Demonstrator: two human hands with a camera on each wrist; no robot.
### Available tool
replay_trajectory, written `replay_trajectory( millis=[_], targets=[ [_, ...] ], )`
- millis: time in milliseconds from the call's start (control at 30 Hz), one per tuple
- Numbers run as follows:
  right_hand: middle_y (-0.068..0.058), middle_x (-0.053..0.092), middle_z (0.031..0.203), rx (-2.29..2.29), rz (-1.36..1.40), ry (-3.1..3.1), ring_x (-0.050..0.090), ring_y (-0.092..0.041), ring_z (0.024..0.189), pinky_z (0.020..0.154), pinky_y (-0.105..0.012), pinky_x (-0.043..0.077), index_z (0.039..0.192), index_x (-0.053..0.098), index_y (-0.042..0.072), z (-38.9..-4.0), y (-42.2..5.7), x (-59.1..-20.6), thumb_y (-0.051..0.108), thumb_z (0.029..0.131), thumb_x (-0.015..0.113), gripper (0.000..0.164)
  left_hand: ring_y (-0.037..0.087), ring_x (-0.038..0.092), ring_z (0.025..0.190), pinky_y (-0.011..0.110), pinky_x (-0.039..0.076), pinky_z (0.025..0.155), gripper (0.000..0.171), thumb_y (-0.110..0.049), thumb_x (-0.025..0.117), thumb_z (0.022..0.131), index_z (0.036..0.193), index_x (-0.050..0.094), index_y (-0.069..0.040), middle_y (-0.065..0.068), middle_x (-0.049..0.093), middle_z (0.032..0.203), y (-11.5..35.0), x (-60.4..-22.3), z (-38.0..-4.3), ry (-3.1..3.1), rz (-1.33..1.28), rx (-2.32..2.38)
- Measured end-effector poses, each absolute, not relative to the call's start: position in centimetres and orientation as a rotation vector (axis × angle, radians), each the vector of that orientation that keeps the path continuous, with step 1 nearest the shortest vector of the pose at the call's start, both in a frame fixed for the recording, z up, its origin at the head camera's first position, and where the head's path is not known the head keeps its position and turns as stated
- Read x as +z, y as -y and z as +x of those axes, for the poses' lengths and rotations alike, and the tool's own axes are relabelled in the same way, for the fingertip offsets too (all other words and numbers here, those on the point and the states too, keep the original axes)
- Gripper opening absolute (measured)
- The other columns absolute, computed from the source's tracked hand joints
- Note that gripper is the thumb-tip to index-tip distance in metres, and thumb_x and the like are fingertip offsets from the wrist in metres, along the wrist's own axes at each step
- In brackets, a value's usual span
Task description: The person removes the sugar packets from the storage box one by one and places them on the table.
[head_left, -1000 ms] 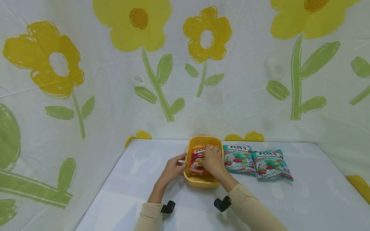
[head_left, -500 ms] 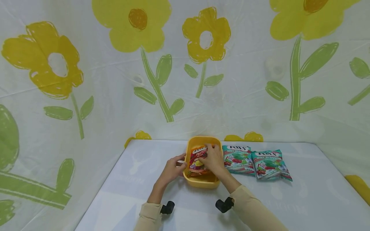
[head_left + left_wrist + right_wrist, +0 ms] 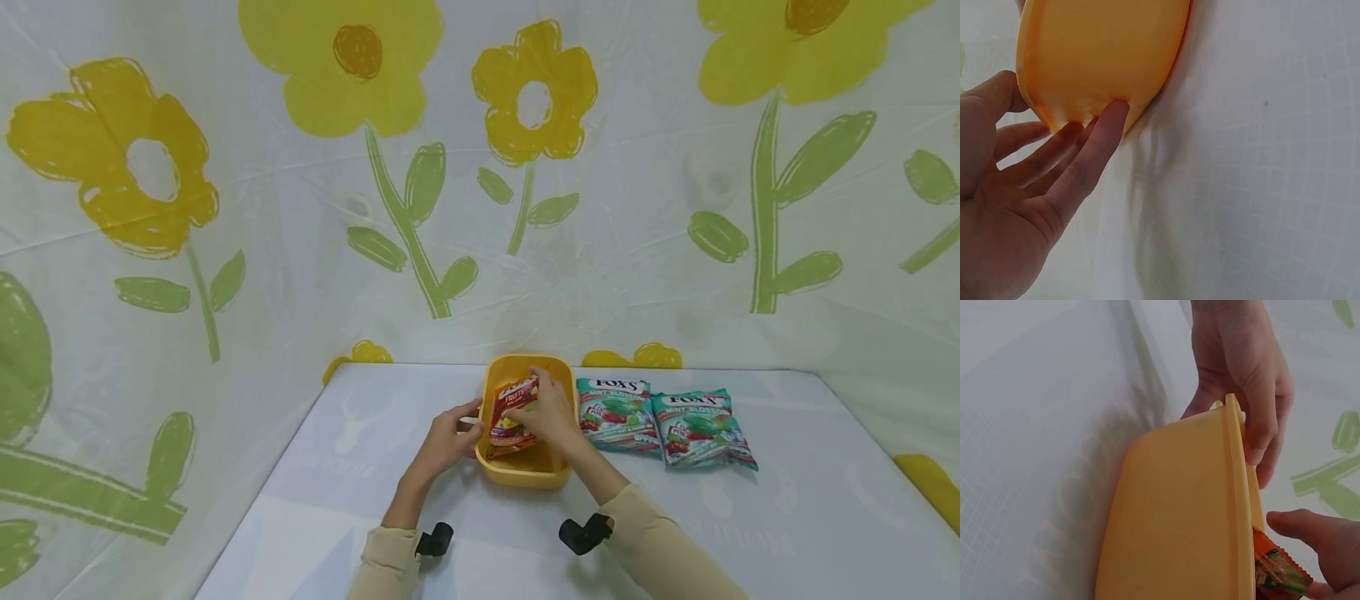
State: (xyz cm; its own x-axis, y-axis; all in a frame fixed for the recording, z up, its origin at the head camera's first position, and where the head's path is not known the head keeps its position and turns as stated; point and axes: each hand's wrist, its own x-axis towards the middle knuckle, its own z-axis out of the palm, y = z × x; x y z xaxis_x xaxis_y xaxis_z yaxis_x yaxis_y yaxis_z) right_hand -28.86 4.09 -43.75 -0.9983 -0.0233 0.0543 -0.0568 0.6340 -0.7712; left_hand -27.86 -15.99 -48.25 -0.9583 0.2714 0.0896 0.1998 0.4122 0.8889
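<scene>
In the head view, my left hand [image 3: 444,437] holds the left side of a yellow plastic bin [image 3: 525,479]. The left wrist view shows the thumb at the rim and the fingertips on the outer wall. My right hand [image 3: 551,412] reaches inside the bin and grips the right side of a red and orange candy bag [image 3: 501,443] marked "Fruits". The bag lies tilted against the left wall, its right part covered by the hand. In the right wrist view, an orange corner of the bag [image 3: 1279,569] shows past the rim, beside the right thumb.
Two green Fox's mint candy bags lie right of the bin: the nearer one [image 3: 617,417] close to its wall, the other [image 3: 703,429] partly against the first. A white table [image 3: 360,467] meets a flower-printed curtain [image 3: 637,275] behind.
The candy bag has turned inside the bin, its top leaning further right. My right hand has shifted slightly with it. The left hand keeps its place on the bin.
</scene>
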Motion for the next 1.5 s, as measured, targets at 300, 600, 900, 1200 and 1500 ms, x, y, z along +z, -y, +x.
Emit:
replay_trajectory(
  millis=[300, 600, 900, 1200, 1500],
  targets=[
    [-0.022, 0.046, 0.142, 1.361, 0.142, 2.84, 0.048, -0.037, 0.127, 0.11, -0.056, 0.042, 0.148, 0.033, 0.005, -28.9, -4.5, -43.6, 0.026, 0.081, 0.081, 0.085, 0.034, 0.067, 0.108, 0.026, 0.061, 0.06, 0.051, -0.014, 0.059, 0.096, 0.145, 0.046, -0.003, 0.024, 0.059, 0.131, 16.0, -48.1, -27.9, -2.568, 0.445, 1.617],
    [-0.021, 0.045, 0.145, 1.456, 0.15, 2.832, 0.048, -0.037, 0.13, 0.112, -0.055, 0.041, 0.15, 0.03, 0.004, -28.9, -4.7, -43.3, 0.025, 0.083, 0.078, 0.085, 0.033, 0.067, 0.109, 0.025, 0.061, 0.062, 0.052, -0.015, 0.058, 0.097, 0.146, 0.046, -0.006, 0.021, 0.059, 0.132, 16.0, -48.0, -27.9, -2.576, 0.418, 1.592],
    [-0.022, 0.045, 0.145, 1.669, 0.028, 2.776, 0.051, -0.036, 0.126, 0.11, -0.053, 0.043, 0.15, 0.031, 0.007, -29.0, -5.2, -43.0, 0.02, 0.087, 0.074, 0.077, 0.034, 0.067, 0.108, 0.027, 0.062, 0.06, 0.051, -0.014, 0.059, 0.096, 0.145, 0.047, -0.005, 0.024, 0.059, 0.131, 16.1, -48.0, -27.8, -2.556, 0.434, 1.625],
    [-0.023, 0.05, 0.135, 1.848, -0.01, 2.711, 0.061, -0.032, 0.108, 0.076, -0.037, 0.062, 0.15, 0.036, 0.016, -29.3, -5.7, -43.4, 0.01, 0.084, 0.075, 0.077, 0.033, 0.067, 0.109, 0.026, 0.062, 0.061, 0.051, -0.016, 0.058, 0.097, 0.146, 0.046, -0.008, 0.02, 0.058, 0.133, 16.0, -47.9, -27.8, -2.577, 0.398, 1.586],
    [-0.023, 0.047, 0.139, 2.176, -0.069, 2.546, 0.062, -0.034, 0.109, 0.078, -0.04, 0.063, 0.151, 0.036, 0.019, -29.3, -6.7, -43.8, 0.011, 0.086, 0.074, 0.076, 0.033, 0.066, 0.11, 0.026, 0.062, 0.062, 0.051, -0.017, 0.059, 0.097, 0.146, 0.047, -0.008, 0.019, 0.059, 0.132, 16.0, -47.9, -27.7, -2.59, 0.396, 1.581]
  ],
)
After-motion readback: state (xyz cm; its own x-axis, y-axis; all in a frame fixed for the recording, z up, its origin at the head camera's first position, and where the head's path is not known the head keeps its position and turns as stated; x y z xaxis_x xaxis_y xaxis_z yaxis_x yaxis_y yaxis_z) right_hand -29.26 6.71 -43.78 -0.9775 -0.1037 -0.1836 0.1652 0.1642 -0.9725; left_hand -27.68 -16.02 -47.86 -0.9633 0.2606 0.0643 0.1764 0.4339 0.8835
